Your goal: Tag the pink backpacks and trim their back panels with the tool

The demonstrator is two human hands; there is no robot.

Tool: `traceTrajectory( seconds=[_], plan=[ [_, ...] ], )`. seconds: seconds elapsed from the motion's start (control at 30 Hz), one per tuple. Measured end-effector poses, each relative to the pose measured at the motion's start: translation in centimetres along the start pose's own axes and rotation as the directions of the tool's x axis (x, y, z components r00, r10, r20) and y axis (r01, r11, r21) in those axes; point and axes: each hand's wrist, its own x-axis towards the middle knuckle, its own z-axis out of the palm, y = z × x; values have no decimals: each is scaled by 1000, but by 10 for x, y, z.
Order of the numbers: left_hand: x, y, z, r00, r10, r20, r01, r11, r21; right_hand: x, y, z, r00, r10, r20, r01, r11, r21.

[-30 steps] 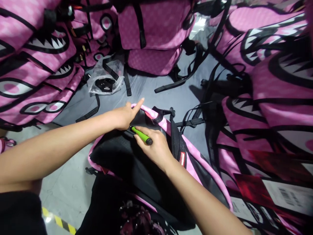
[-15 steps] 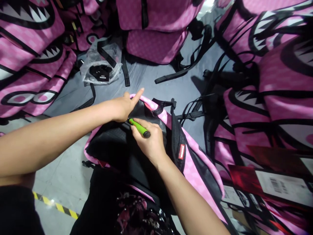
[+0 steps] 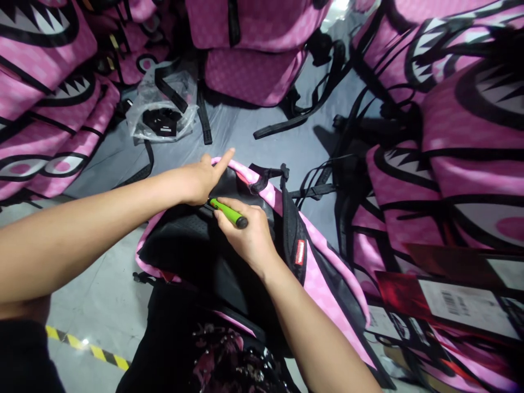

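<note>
A pink and black backpack (image 3: 315, 273) lies on its front against my body, its black back panel facing up. My right hand (image 3: 248, 229) is closed around a slim green-handled tool (image 3: 229, 212) with a black rounded end. The tool's tip meets the black panel beside my left hand and is hidden there. My left hand (image 3: 199, 180) grips the backpack's top edge, index finger stretched out over the pink piping. Its other fingers are mostly hidden. A black shoulder strap with a red label (image 3: 300, 252) runs down the bag's right side.
Several pink shark-mouth backpacks stand at left (image 3: 69, 125), back (image 3: 254, 76) and right (image 3: 470, 136). On the grey table surface (image 3: 229, 131) lie a clear plastic bag (image 3: 164, 109) of black parts and loose straps. Red and white tags (image 3: 462, 305) sit at lower right.
The whole view has shifted slightly, so everything appears a little further left. Both hands keep their places on the backpack, and the green-handled tool stays in my right hand.
</note>
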Motion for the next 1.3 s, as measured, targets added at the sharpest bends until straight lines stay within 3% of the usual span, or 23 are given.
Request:
traceTrajectory(
  seconds=[0.37, 0.7, 0.8, 0.87, 0.9, 0.93, 1.0, 1.03, 1.07, 1.13, 1.17, 1.23, 1.3],
  plan=[
    [-3, -3, 3, 999, 18, -47, -19, 999, -32, 1, -1, -3, 999, 20, 30, -21, 999, 46],
    [-11, -5, 14, 988, 50, -148, -67, 991, -113, 6, 7, 5, 996, -41, 77, 31, 992, 122],
    [-28, -10, 23, 989, -6, -147, -13, 991, -131, 1, -7, 1, 973, -42, 226, 2, 984, 176],
    [-44, -18, 33, 986, -45, -158, 18, 986, -165, 1, -26, -14, 933, -66, 355, -13, 976, 218],
    [-50, -22, 39, 984, -63, -165, 31, 982, -187, 4, -36, -26, 931, -111, 347, 29, 972, 234],
    [-56, -26, 44, 983, -77, -168, 40, 977, -209, 12, -46, -37, 943, -176, 283, 110, 966, 235],
    [-61, -34, 54, 979, -84, -187, 37, 969, -244, 41, -60, -54, 943, -331, 27, 324, 935, 142],
    [-61, -37, 57, 977, -80, -199, 28, 967, -253, 61, -63, -55, 915, -398, -65, 399, 917, 13],
    [-59, -40, 60, 974, -74, -213, 17, 966, -258, 84, -63, -52, 888, -456, -66, 442, 883, -156],
    [-54, -42, 64, 965, -69, -252, 2, 967, -256, 132, -57, -28, 861, -424, 280, 508, 697, -506],
    [-51, -42, 65, 960, -70, -270, 1, 968, -251, 156, -51, -11, 821, -297, 487, 567, 523, -636],
    [-46, -42, 66, 953, -72, -294, 0, 971, -238, 199, -41, 28, 747, -198, 635, 654, 396, -645],
    [-41, -42, 68, 943, -69, -324, -2, 977, -214, 235, -32, 65, 694, -147, 705, 708, 323, -628]
  ],
)
